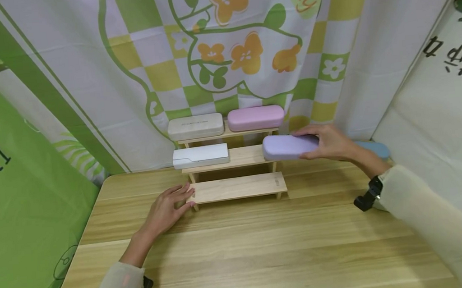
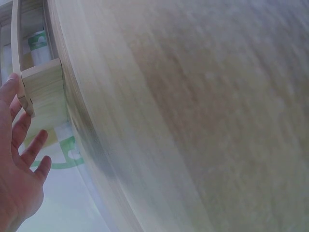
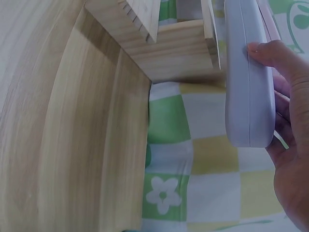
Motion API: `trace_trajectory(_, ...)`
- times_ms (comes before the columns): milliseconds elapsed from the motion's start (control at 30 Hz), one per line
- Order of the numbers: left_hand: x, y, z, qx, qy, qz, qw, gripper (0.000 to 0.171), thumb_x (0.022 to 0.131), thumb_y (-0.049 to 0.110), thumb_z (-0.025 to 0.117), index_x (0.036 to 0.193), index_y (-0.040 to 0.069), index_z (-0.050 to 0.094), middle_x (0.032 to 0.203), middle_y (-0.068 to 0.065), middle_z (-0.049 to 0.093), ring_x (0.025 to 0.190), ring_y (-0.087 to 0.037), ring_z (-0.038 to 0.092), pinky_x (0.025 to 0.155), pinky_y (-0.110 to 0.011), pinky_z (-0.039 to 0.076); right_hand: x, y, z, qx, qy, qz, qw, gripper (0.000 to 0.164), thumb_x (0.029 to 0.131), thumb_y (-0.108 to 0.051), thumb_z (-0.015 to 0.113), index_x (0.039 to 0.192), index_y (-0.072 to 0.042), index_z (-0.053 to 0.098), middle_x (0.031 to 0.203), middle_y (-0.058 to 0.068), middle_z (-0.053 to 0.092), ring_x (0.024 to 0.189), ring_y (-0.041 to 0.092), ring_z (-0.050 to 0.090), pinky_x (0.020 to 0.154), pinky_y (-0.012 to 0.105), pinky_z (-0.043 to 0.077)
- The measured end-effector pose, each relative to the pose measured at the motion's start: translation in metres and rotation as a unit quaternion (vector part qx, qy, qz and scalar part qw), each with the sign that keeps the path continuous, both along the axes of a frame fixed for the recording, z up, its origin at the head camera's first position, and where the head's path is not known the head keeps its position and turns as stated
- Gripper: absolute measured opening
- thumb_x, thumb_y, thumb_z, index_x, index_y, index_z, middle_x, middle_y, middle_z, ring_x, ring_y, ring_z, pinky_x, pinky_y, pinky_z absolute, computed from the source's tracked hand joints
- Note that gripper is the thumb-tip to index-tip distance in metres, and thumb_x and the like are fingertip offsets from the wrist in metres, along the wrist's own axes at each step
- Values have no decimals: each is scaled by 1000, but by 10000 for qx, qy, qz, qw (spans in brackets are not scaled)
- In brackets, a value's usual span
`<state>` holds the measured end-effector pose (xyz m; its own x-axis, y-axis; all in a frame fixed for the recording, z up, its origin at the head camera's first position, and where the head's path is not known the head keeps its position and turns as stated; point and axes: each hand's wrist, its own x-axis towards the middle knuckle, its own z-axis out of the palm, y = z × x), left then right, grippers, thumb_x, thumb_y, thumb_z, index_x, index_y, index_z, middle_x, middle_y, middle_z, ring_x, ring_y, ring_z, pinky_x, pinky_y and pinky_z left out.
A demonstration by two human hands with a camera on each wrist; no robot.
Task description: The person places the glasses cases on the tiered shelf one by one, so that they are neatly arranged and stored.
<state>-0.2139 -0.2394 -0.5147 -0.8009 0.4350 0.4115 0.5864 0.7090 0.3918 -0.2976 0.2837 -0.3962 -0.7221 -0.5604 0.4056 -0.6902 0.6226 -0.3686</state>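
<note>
A lavender glasses case (image 1: 288,147) is held by my right hand (image 1: 330,141), its left end over the right end of the middle tier of a small wooden step rack (image 1: 240,188). In the right wrist view the thumb (image 3: 270,54) presses one side of the lavender case (image 3: 249,92), with fingers on the other. My left hand (image 1: 168,207) touches the left end of the lowest tier, its fingers loosely extended. On the middle tier lies a white glasses case (image 1: 201,156) at the left. A grey-white case (image 1: 195,127) and a pink case (image 1: 255,118) sit side by side on the top tier.
Behind my right wrist a blue case (image 1: 376,149) shows partly on the wooden table (image 1: 264,250). A patterned curtain (image 1: 249,61) hangs right behind the rack. Green cloth (image 1: 27,200) borders the left side and white cloth (image 1: 449,122) the right.
</note>
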Motion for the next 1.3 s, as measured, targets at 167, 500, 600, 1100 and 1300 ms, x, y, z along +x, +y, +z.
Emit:
trace_trajectory(167,0,0,-1,27,133,-64,9999,45,91,19,85,132,5,74,141,-20,65,126,-50,64,103,-65,53,-3,-10,2,53,-169,23,9998,59,73,-25,97,127,-9,78,121,10,78,100,26,70,74,32,53)
trace_trajectory(500,2,0,0,15,-52,-10,10000,44,93,20,84,133,6,73,143,-20,64,128,-50,63,104,-65,52,-12,-27,-1,5,-38,263,9996,59,72,-26,96,124,-6,78,117,14,78,98,29,72,74,37,55)
trace_trajectory(600,2,0,1,18,-55,-1,10000,44,93,20,84,133,6,73,143,-21,64,128,-50,63,104,-65,52,-14,-32,-1,18,-41,323,9995,59,73,-26,96,124,-5,78,118,15,78,100,30,73,75,40,57)
trace_trajectory(1100,1,1,1,14,-38,-20,10000,44,93,20,84,133,6,73,143,-21,64,128,-50,63,104,-65,52,-18,-56,0,-37,-224,390,9990,58,72,-22,98,124,-3,78,121,15,77,103,31,74,80,44,58)
trace_trajectory(1300,1,0,1,-26,-35,-20,10000,45,93,22,84,134,7,73,143,-19,64,129,-49,63,105,-64,52,-19,-62,-1,-49,-294,326,9990,58,72,-21,98,123,-3,78,121,15,77,105,32,73,83,45,58)
